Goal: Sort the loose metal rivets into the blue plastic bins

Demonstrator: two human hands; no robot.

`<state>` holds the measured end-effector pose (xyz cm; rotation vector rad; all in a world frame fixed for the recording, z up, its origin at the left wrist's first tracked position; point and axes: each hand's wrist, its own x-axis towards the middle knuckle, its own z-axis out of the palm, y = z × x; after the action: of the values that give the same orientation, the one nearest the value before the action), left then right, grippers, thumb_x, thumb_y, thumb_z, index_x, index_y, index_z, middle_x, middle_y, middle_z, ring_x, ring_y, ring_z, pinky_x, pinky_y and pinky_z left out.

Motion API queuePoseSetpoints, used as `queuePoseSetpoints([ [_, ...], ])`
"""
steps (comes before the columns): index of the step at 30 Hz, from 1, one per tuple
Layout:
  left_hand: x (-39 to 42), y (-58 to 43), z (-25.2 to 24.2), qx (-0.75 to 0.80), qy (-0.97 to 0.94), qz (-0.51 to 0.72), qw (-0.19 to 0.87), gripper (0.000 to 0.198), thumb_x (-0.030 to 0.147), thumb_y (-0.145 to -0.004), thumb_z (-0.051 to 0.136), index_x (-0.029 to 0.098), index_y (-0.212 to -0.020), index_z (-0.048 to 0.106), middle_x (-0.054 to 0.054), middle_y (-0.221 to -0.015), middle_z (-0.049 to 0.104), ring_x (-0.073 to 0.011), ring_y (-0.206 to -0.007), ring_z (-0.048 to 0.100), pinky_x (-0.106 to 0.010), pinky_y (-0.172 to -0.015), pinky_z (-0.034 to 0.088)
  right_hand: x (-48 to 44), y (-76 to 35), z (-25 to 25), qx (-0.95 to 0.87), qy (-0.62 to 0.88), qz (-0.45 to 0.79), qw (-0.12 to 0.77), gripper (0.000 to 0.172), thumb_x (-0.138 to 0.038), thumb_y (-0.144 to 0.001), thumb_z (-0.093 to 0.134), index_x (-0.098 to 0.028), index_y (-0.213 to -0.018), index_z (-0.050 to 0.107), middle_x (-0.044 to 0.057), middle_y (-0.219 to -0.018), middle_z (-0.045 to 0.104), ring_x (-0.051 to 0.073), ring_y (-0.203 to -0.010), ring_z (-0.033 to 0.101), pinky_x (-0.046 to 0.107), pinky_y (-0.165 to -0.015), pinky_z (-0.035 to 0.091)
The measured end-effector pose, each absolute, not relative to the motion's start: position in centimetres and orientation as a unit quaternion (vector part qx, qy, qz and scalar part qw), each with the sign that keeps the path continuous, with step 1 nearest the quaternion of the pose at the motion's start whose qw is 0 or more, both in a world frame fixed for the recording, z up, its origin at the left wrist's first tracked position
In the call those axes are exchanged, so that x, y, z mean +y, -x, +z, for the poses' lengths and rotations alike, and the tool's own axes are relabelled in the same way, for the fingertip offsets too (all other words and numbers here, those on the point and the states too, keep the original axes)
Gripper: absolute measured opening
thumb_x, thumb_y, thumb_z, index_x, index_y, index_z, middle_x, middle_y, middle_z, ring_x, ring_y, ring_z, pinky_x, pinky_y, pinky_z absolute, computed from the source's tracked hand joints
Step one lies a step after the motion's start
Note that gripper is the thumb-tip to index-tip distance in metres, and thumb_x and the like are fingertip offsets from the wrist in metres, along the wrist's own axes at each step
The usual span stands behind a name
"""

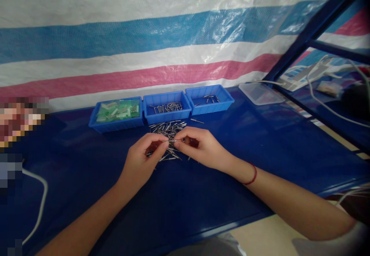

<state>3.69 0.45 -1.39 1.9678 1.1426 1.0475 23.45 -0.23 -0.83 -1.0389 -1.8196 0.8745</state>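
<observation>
My left hand [141,159] and my right hand [199,146] meet over a loose pile of thin metal pins [167,130] on the dark blue table [274,144]. Both hands are pinched, and together they hold one small metal pin [172,140] between their fingertips. A red cord circles my right wrist. Behind the pile stand three blue bins: the left bin [117,115] holds green and white parts, the middle bin [167,107] holds several pins, and the right bin [209,98] holds a few pins.
A clear plastic lid or tray [261,93] lies at the back right. A dark blue frame post [312,32] rises on the right, with white cables [326,105] behind it. Another white cable [40,206] curves at the left. A striped tarpaulin hangs behind the table.
</observation>
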Motion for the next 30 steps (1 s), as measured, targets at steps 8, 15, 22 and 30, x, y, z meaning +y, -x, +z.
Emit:
queuePoseSetpoints([
  [8,0.6,-3.6,-1.3,0.424,-0.796,0.353,0.247,0.013,0.029,-0.088,0.059,0.021,-0.097,0.064,-0.002,-0.088,0.067,-0.0136,-0.072,0.061,-0.024,-0.063,0.048,-0.5,-23.6,-0.4,-0.752,0.402,0.317,0.416,0.020,-0.028,-0.087,0.058,-0.016,-0.071,0.062,-0.002,-0.063,0.052,0.008,-0.054,0.044,0.023,-0.051,0.034],
  [15,0.5,-3.4,-0.8,0.354,-0.892,0.259,0.109,0.014,0.027,-0.087,0.059,0.021,-0.100,0.063,-0.004,-0.098,0.067,-0.0191,-0.089,0.060,-0.034,-0.080,0.043,2.4,-25.7,-0.6,-0.560,0.501,0.375,0.543,0.035,-0.047,-0.086,0.056,-0.016,-0.073,0.065,0.000,-0.062,0.056,0.008,-0.049,0.041,0.023,-0.045,0.032],
  [22,0.6,-3.4,-1.3,0.299,-0.942,0.144,0.048,0.013,0.029,-0.090,0.056,0.022,-0.097,0.066,-0.004,-0.103,0.066,-0.0212,-0.095,0.058,-0.035,-0.080,0.036,5.5,-28.8,-1.0,-0.368,0.556,0.412,0.621,0.034,-0.049,-0.079,0.062,-0.016,-0.086,0.065,0.000,-0.071,0.055,0.004,-0.043,0.037,0.018,-0.035,0.022],
  [30,0.6,-3.8,-1.0,0.307,-0.930,0.194,0.058,0.013,0.025,-0.093,0.052,0.021,-0.094,0.065,-0.004,-0.097,0.066,-0.0195,-0.090,0.058,-0.033,-0.080,0.039,3.5,-26.8,-0.7,-0.565,0.503,0.399,0.518,0.016,-0.024,-0.082,0.054,-0.014,-0.081,0.066,-0.001,-0.066,0.058,0.007,-0.053,0.046,0.022,-0.050,0.037],
])
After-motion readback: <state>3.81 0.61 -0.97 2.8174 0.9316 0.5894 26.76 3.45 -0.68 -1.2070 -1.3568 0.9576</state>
